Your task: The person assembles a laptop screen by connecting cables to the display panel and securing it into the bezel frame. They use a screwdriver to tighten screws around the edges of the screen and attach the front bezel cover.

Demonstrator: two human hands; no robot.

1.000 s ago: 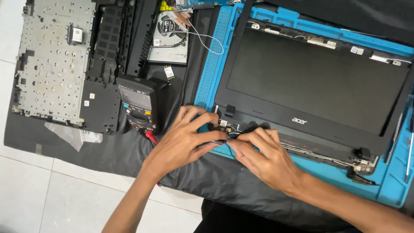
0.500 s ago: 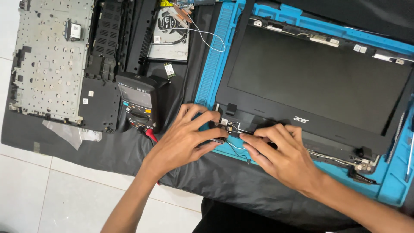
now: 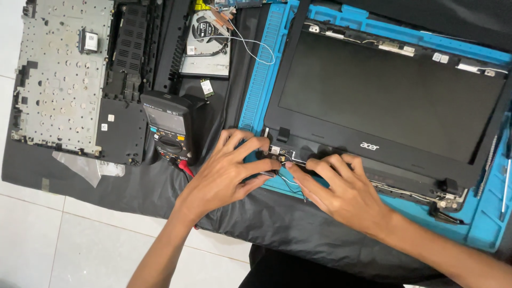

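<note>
A black laptop screen assembly (image 3: 389, 101) lies on a blue work mat (image 3: 264, 80). My left hand (image 3: 226, 173) rests at the screen's lower left corner, fingers spread, thumb and forefinger pinching at the small metal hinge bracket and thin cables (image 3: 282, 156). My right hand (image 3: 344, 189) lies along the bottom bezel, fingertips meeting the left hand at the same hinge spot. Thin dark wires (image 3: 292, 184) trail from under the fingers onto the mat.
A black multimeter (image 3: 169, 128) with a red probe lead stands left of my hands. A stripped laptop base with metal keyboard plate (image 3: 61, 74) lies far left. A cooling fan (image 3: 208, 40) sits at the top. Black cloth (image 3: 133, 186) covers the white tiled floor.
My right hand has slid left along the bottom bezel toward the hinge corner. The left hand has stayed at the corner, fingers shifting slightly.
</note>
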